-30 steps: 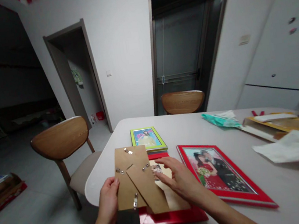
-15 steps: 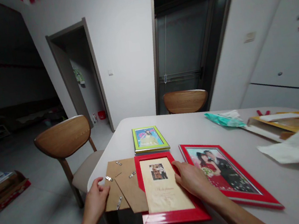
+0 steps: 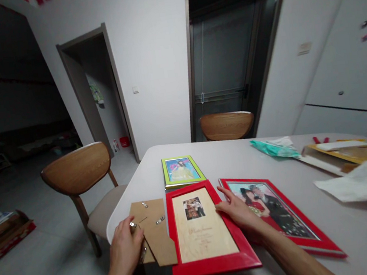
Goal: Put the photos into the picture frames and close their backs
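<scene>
A red picture frame (image 3: 246,256) lies face up at the near table edge, holding a cream insert sheet (image 3: 198,242) printed with a small photo. My right hand (image 3: 240,211) grips the frame's right side, its thumb over the sheet's edge. Left of the frame is a brown backing board (image 3: 161,245) with metal clips and a cut stand flap. My left hand (image 3: 125,246) is closed on the board's left edge, covering some of the clips. Beside my right hand lies a larger red framed couple photo (image 3: 276,211). Behind sits a lime-green framed photo (image 3: 183,170).
On the right of the white table (image 3: 227,158) are a teal-and-white plastic wrapper (image 3: 274,148), an opened yellow envelope (image 3: 353,154) and crumpled white packaging (image 3: 354,184). Wooden chairs stand at the left (image 3: 79,170) and far side (image 3: 227,125). A cardboard box (image 3: 9,237) sits on the floor.
The backing board has shifted slightly left, and the red frame's left border now shows fully. My left hand has moved right, farther over the board. My right hand's fingers have spread slightly.
</scene>
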`<state>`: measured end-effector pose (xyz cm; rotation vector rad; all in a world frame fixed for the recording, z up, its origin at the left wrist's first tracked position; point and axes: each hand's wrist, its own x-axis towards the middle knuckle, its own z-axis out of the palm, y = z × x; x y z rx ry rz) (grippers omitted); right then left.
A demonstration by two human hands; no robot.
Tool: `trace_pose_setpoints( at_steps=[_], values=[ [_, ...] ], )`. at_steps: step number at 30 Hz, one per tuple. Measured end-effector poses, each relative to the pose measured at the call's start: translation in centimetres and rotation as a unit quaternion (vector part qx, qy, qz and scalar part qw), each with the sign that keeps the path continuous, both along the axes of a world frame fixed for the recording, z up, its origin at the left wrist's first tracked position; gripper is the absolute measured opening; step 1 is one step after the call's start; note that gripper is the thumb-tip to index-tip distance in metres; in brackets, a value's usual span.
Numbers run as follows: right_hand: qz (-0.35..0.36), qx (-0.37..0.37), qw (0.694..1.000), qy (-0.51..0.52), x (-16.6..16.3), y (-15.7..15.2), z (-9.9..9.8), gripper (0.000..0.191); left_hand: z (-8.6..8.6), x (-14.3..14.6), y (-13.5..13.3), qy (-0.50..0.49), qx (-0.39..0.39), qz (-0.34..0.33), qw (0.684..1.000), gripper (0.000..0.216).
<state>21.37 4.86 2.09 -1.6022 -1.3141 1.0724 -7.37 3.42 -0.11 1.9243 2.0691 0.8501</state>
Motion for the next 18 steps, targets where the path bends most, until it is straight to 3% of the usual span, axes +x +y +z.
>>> trace_pose_setpoints(
  at_steps=[2,5,7,9,11,14,18],
  values=[
    [0.014,-0.024,0.994,0.106,-0.5,-0.4,0.5,0.068,0.5,3.0,-1.1,-0.023,0.002,-0.054,0.998,0.037],
    [-0.003,-0.019,0.984,0.174,-1.4,-1.1,1.6,0.069,1.2,8.0,-2.9,-0.121,0.005,-0.198,0.973,0.049],
    [-0.006,-0.008,0.974,0.225,-1.8,-1.4,2.3,0.069,1.6,10.7,-3.8,-0.125,0.035,-0.266,0.955,0.061],
    [0.009,0.002,0.965,0.261,-2.1,-1.6,2.8,0.070,2.0,12.4,-4.3,-0.108,0.084,-0.293,0.946,0.059],
    [0.021,0.014,0.968,0.249,-2.1,-1.5,2.8,0.069,2.3,12.9,-4.5,-0.086,0.123,-0.306,0.940,0.046],
    [0.022,0.036,0.989,0.144,-1.4,-0.8,2.0,0.069,2.7,12.0,-4.4,-0.075,0.164,-0.299,0.937,0.036],
    [0.019,0.068,0.990,-0.119,0.0,0.5,0.3,0.061,3.3,8.7,-3.7,-0.129,0.198,-0.154,0.959,0.035]
  ],
)
